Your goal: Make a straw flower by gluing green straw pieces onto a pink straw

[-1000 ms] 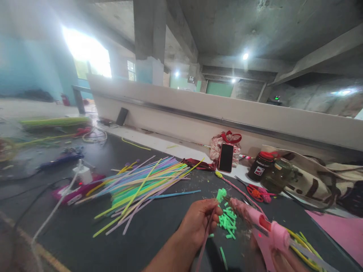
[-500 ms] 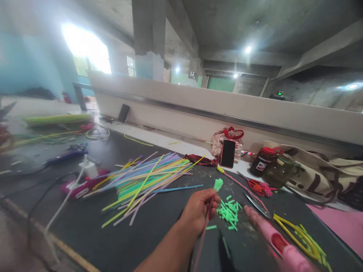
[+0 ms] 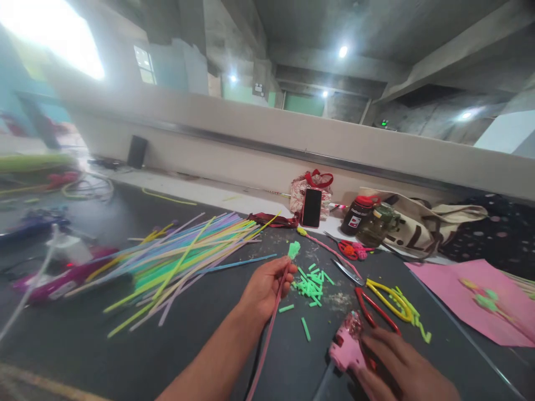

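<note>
My left hand (image 3: 270,284) is closed around a thin pink stem (image 3: 267,348), which runs down toward the table's near edge. A small pale-green tuft (image 3: 294,249) sits at its top, just above my fingertips. At the lower right my right hand (image 3: 407,362) is slightly blurred, its fingers spread beside a pink glue gun (image 3: 348,348). Close to those fingers lies a red-handled tool (image 3: 380,312). Short cut green pieces (image 3: 310,287) lie heaped right of my left hand, with several strays nearer me.
Long coloured straw-like strips (image 3: 184,259) spread across the left of the dark table. Yellow-handled scissors (image 3: 390,301) lie to the right, near pink paper (image 3: 451,287). Behind stand a phone (image 3: 311,208), a dark bottle (image 3: 357,214) and a bag (image 3: 412,223). A purple power strip (image 3: 62,278) lies left.
The view has turned right. The pink glue gun, blurred at the right before, is now lower and closer to the middle. My right hand has come into view. My left hand still holds the stem.
</note>
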A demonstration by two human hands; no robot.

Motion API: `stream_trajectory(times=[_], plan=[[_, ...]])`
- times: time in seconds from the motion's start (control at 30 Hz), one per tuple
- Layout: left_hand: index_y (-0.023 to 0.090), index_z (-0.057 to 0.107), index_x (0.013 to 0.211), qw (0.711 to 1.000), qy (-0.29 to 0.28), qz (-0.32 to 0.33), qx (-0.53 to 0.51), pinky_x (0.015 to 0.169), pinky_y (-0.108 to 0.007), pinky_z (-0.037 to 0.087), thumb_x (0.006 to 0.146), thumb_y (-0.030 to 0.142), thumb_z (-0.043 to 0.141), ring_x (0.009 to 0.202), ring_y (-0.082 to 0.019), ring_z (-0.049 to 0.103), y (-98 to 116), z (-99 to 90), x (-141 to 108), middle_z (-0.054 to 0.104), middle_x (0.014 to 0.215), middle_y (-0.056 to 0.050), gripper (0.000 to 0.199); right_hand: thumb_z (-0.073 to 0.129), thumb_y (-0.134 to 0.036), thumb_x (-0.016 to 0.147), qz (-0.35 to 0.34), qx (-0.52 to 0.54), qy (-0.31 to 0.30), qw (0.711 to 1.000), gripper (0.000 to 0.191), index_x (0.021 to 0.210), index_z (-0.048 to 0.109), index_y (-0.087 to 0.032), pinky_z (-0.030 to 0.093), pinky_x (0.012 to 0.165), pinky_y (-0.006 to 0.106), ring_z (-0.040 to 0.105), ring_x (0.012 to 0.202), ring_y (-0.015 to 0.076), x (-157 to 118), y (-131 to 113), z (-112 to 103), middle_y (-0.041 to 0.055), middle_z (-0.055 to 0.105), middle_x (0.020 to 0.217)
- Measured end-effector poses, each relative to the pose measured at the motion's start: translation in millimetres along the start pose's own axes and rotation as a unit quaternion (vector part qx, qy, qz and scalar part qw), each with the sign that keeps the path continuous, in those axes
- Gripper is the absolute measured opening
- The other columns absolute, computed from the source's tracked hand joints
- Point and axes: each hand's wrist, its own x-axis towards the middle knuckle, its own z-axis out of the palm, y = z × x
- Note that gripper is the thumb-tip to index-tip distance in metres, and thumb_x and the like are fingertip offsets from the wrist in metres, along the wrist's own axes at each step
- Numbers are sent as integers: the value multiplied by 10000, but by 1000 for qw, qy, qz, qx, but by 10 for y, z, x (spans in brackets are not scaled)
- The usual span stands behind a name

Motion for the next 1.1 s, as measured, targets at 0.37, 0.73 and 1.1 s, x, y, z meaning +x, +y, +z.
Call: stream_trajectory(times=[0.37,0.73,1.1], plan=[[97,546,616,1000,-7,-4,2,307,-92,362,704,170,553,355,-18,453,-33,-16,46,550,522,7,115,452,-213,719,93,120,-184,971,212,676,660,-218,362,538,217,582,624,149,1423,400,205,6,665,670],[97,547,601,999,-34,-33,-18,301,-92,335,687,193,567,354,-17,443,-47,-12,32,535,518,10,130,514,-157,574,130,168,-202,956,113,535,615,-191,273,466,223,529,534,141,1607,461,588,4,611,535],[72,570,595,997,-47,-60,-26,303,-88,333,709,228,546,352,-18,436,-88,-7,32,502,476,10,195,527,-329,713,216,560,-80,796,297,955,534,-158,357,420,192,516,486,99,1598,88,-4,-22,562,591]])
